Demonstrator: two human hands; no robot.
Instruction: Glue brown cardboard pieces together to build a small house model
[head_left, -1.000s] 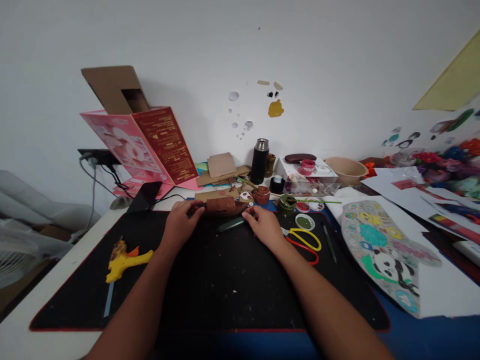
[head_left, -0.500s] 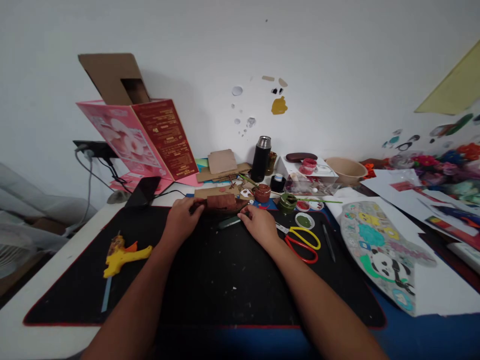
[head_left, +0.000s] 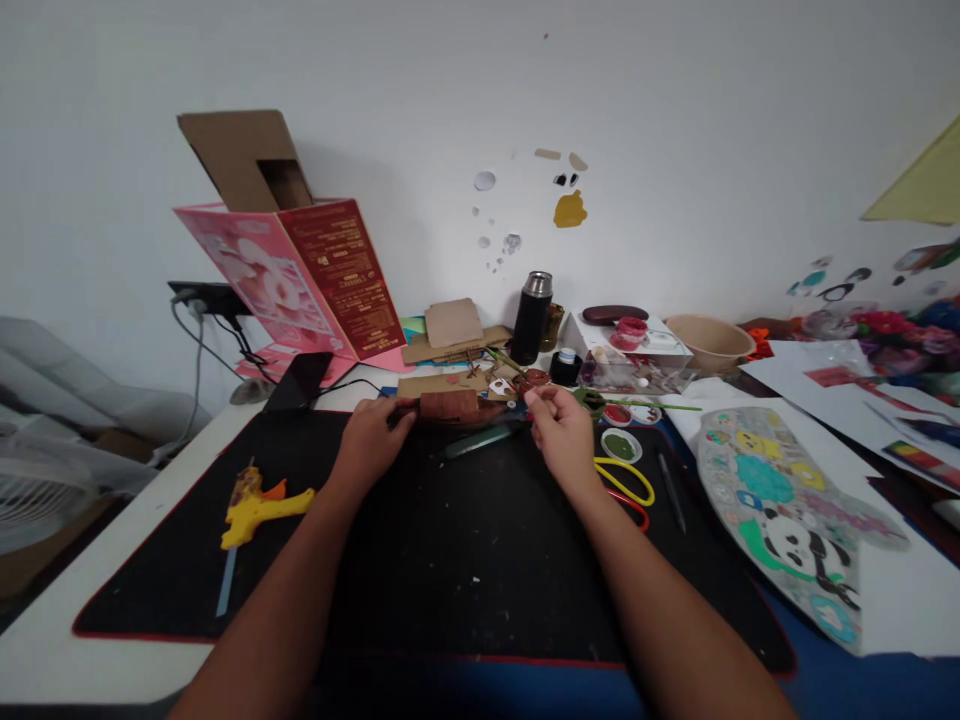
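Observation:
A long brown object with a wrapped, block-like middle point(head_left: 450, 406) and darker, narrower ends lies at the back of the black mat. My left hand point(head_left: 373, 432) is closed with thumb and fingers on its left end. To the right, my right hand point(head_left: 561, 437) has its fingers pinched together in front of the paint jars; what is in them, if anything, is hidden. A dark green utility knife or similar flat tool point(head_left: 480, 441) lies just below the brown object. Scissors with yellow and red handles point(head_left: 628, 482) sit partly behind my right wrist.
A yellow glue gun point(head_left: 255, 505) rests on the mat at left. Behind stand a pink box point(head_left: 262, 270), a phone point(head_left: 300, 380), a black flask point(head_left: 532, 322) and a green paint dish point(head_left: 622, 445). At right are a black pen point(head_left: 671, 490) and a painted panda board point(head_left: 780, 520).
My right hand has moved right and slightly up, off the right end of the brown object, and now covers part of the scissors. My left hand stays on the left end. The view has shifted slightly.

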